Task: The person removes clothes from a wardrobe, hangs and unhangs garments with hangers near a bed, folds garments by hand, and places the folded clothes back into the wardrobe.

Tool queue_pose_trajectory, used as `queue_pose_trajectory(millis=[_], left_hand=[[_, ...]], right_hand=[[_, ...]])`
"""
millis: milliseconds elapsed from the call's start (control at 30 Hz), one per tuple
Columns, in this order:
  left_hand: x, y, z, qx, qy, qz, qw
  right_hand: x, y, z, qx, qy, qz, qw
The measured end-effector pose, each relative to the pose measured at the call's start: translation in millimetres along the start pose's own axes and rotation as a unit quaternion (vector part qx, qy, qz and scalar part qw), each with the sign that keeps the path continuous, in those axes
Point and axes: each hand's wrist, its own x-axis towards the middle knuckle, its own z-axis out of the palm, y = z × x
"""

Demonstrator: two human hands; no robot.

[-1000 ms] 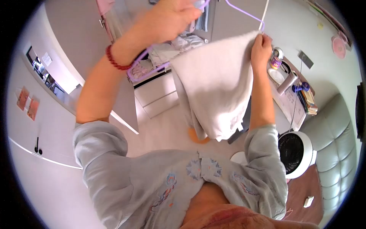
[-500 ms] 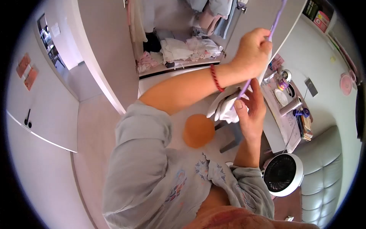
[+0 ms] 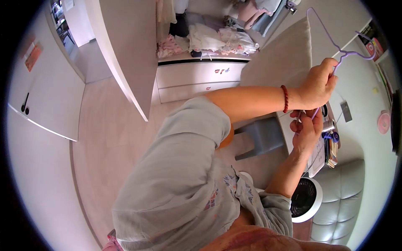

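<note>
My left hand (image 3: 320, 83), with a dark red bead bracelet at its wrist, is closed around a thin purple clothes hanger (image 3: 331, 37). The hanger's hook points to the right. A pale cream cloth garment (image 3: 280, 56) hangs from the hanger and spreads out to the left; its kind is unclear. Just below, my right hand (image 3: 309, 127) is closed on the lower end of the hanger, its fingers partly hidden behind my left wrist.
An open wardrobe (image 3: 201, 58) holds hung clothes and a pile of folded clothes (image 3: 209, 37), with drawers (image 3: 197, 79) below. A grey stool (image 3: 264, 138) stands beside a cluttered desk (image 3: 287, 125). A white round fan (image 3: 316, 201) and a grey padded headboard (image 3: 339, 205) are at lower right.
Both hands and the hanger have moved to the right in view. The hanger's hook now shows, and the cloth, bunched by my hands before, is spread out wide. The camera view has shifted.
</note>
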Motion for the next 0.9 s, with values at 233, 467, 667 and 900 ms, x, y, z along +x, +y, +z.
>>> queue_pose_trajectory(millis=[233, 467, 667, 900], left_hand=[[14.5, -30.1, 2.2, 0.059, 0.002, 0.028, 0.998], [36.8, -42.1, -106.4, 0.329, -0.022, 0.204, 0.922], [11.7, -91.1, -249.6, 0.376, 0.022, -0.164, 0.912], [20.1, -120.2, -296.1, 0.207, -0.014, -0.312, 0.927]], right_hand=[[28.3, -2.0, -21.3, 0.057, -0.018, 0.02, 0.998], [72.7, -11.3, -60.0, 0.123, -0.14, 0.0, 0.982], [108.9, -18.0, -73.4, 0.188, -0.179, 0.043, 0.965], [151.9, -24.9, -58.8, 0.185, -0.26, 0.022, 0.947]])
